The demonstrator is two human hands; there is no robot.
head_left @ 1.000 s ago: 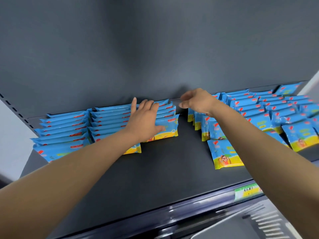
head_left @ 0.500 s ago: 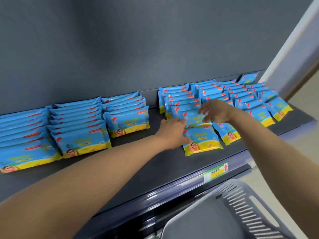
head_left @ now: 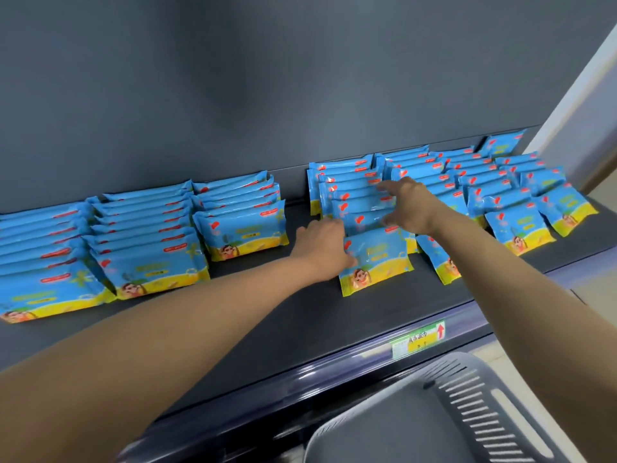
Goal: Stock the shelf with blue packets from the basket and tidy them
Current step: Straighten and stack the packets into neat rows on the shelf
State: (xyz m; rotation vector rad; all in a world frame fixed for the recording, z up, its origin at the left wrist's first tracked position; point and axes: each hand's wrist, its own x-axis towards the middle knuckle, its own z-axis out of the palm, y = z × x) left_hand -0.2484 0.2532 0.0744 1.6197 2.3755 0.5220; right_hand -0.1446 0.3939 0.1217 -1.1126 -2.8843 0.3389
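Blue packets with yellow bottoms stand in several rows on the dark shelf (head_left: 267, 325). In the middle row the front packet (head_left: 377, 262) leans forward. My left hand (head_left: 320, 245) holds that packet's left edge, thumb on its face and fingers behind it. My right hand (head_left: 407, 205) is spread over the tops of the packets (head_left: 354, 195) behind it, touching them and holding nothing. The grey basket (head_left: 484, 392) sits below the shelf at the bottom right; no packets show in the part I see.
Further packet rows stand at the left (head_left: 150, 248) and the right (head_left: 521, 208). A gap of bare shelf separates the left rows from the middle row. A green and yellow price label (head_left: 419, 339) sits on the shelf's front rail. A pale wall edge rises at the right.
Both hands left the left-hand rows and moved to the middle row. Since half a second ago my right hand has reached further back over the packets; my left hand stays at the front packet.
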